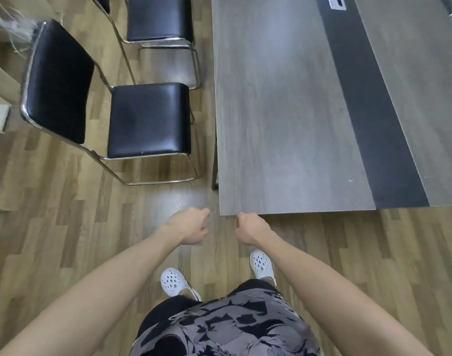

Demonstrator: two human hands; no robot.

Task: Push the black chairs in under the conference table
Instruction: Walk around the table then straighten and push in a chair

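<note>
To the left, the near black chair [148,119] stands pulled out. Its glossy padded seat, square with soft corners, sits on a bent chrome tube frame and faces the desk's long edge without reaching under it. Beyond it the second black chair [158,18], of the same make, is also out. The person stands at the desk's corner, so I'd say this is the approach and no chair is in hand yet. The left grip [189,226] hangs loosely curled and holds nothing. The right grip [253,228] is the same, just off the corner. The next move looks like stepping behind the near backrest, taking its top rail and sliding the runners straight over the wood-plank floor [53,214]. The desk [271,98] is flat grey woodgrain with a dark strip down it.
</note>
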